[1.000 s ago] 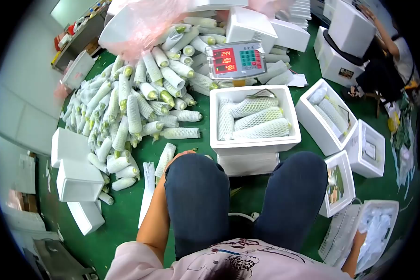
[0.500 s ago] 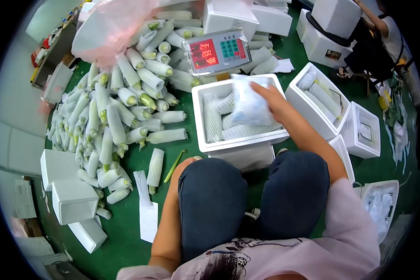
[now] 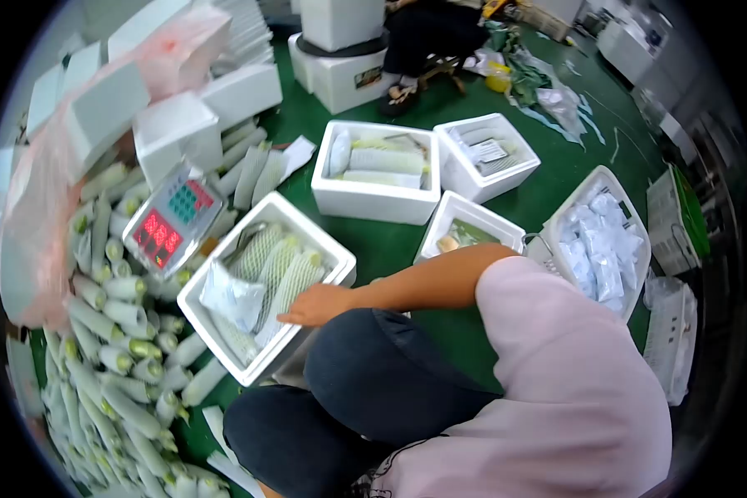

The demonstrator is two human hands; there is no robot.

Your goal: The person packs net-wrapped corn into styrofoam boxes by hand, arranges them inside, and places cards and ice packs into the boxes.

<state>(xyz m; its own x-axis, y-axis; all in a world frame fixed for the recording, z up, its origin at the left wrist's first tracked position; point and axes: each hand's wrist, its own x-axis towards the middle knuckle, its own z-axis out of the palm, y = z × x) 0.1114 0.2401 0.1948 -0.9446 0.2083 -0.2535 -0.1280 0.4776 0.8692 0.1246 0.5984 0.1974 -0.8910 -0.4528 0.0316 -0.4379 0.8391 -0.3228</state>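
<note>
In front of my knees stands a white foam box (image 3: 343, 253). Inside it lie several long pale-green vegetables (image 3: 275, 270) in white foam-net sleeves; they look like ears of corn. A plastic ice pack (image 3: 233, 296) rests on top at the left side of the box. My right hand (image 3: 317, 305) reaches over the near right rim, its fingers stretched out at the netted vegetables and apart from the ice pack. It is open and holds nothing that I can see. My left hand is out of view.
A scale display (image 3: 173, 217) stands left of the box, beside a large pile of netted vegetables (image 3: 124, 357). Other foam boxes (image 3: 373, 203) sit beyond and to the right. A white basket (image 3: 637, 195) holds several ice packs. A person (image 3: 427, 41) sits at the back.
The ice pack has left my right hand and lies in the box. The hand has moved to the rim's near right side. My view has turned to the right, bringing in the basket.
</note>
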